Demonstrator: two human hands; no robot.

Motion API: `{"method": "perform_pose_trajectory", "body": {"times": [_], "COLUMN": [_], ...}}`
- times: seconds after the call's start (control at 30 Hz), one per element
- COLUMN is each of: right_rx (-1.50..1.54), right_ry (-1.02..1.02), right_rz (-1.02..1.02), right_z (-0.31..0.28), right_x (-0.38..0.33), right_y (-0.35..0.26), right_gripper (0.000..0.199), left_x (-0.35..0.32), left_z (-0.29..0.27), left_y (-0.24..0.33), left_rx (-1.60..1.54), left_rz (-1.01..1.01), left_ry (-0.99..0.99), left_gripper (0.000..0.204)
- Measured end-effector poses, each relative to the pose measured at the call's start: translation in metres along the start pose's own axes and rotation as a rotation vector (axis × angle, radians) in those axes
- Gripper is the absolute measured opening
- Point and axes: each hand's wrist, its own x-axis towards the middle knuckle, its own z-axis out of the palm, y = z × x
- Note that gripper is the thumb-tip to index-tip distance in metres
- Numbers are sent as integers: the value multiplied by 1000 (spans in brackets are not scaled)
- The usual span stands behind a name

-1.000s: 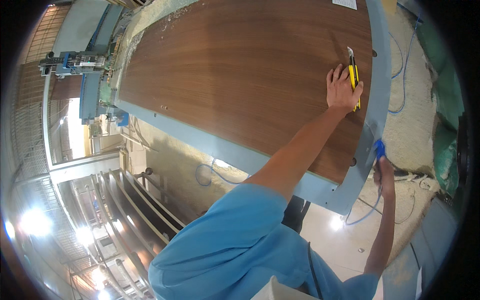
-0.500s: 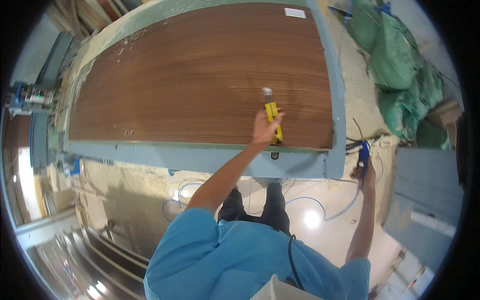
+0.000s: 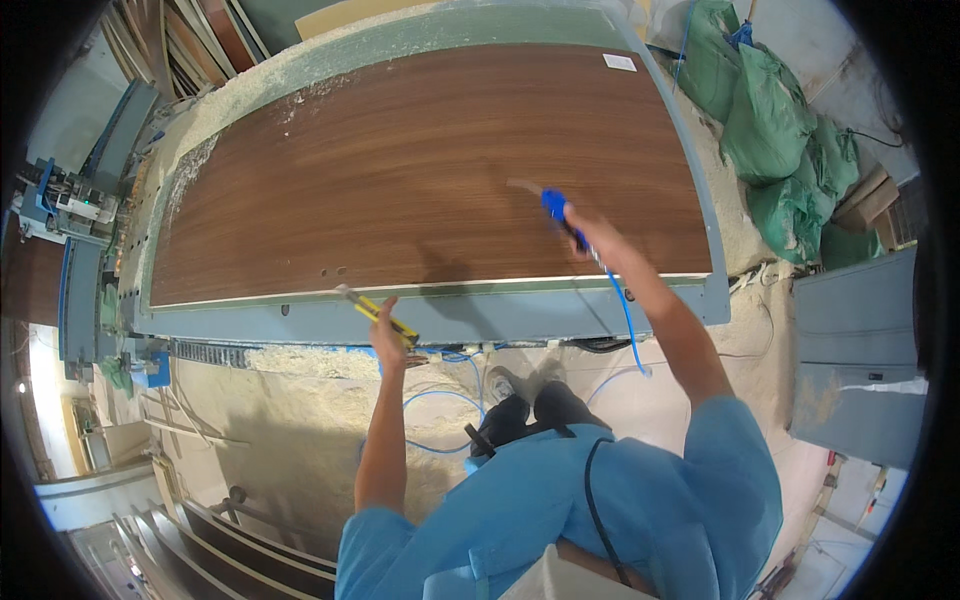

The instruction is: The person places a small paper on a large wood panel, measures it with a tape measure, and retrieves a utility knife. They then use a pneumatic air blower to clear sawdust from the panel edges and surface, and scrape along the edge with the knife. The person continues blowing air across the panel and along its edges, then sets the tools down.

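My left hand (image 3: pixel 388 347) is closed round a yellow utility knife (image 3: pixel 366 306) at the front edge of the table, with the knife's pale tip pointing up and left over the board's edge. My right hand (image 3: pixel 600 240) grips a blue air blow gun (image 3: pixel 554 206) above the right part of the board, its thin nozzle angled to the left. A blue hose (image 3: pixel 632 330) hangs from the gun's handle toward the floor. Beneath both tools lies a large brown wood-grain board (image 3: pixel 420 170), with a small white label (image 3: pixel 619 62) at its far right corner.
The board rests on a grey-blue machine table (image 3: pixel 230 318) with pale dust round its edges. Green sacks (image 3: pixel 765 120) stand at the far right, near a grey cabinet (image 3: pixel 850 350). Long panels (image 3: pixel 250 545) lean at lower left. Loops of blue hose (image 3: pixel 425 397) lie by my feet.
The air blow gun has come from beside the table's right end to over the board. My left hand has moved left and nearer with the knife, off the board's right part.
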Motion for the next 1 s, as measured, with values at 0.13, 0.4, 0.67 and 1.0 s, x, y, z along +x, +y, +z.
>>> {"method": "perform_pose_trajectory", "body": {"times": [0.13, 0.4, 0.67, 1.0], "right_rx": [268, 456, -418, -1997], "right_ry": [445, 662, 124, 681], "right_rz": [-65, -3, -154, -132], "right_z": [-32, -136, -9, 11], "right_x": [82, 199, 321, 442], "right_y": [-38, -111, -262, -384], "right_gripper": [49, 51, 44, 16], "left_x": [15, 74, 265, 314], "left_z": [-60, -44, 120, 170], "left_y": [0, 53, 90, 63], "left_rx": [79, 265, 472, 789], "left_rz": [267, 240, 385, 593], "left_ry": [-6, -120, -315, -93], "left_gripper": [56, 61, 56, 50]}}
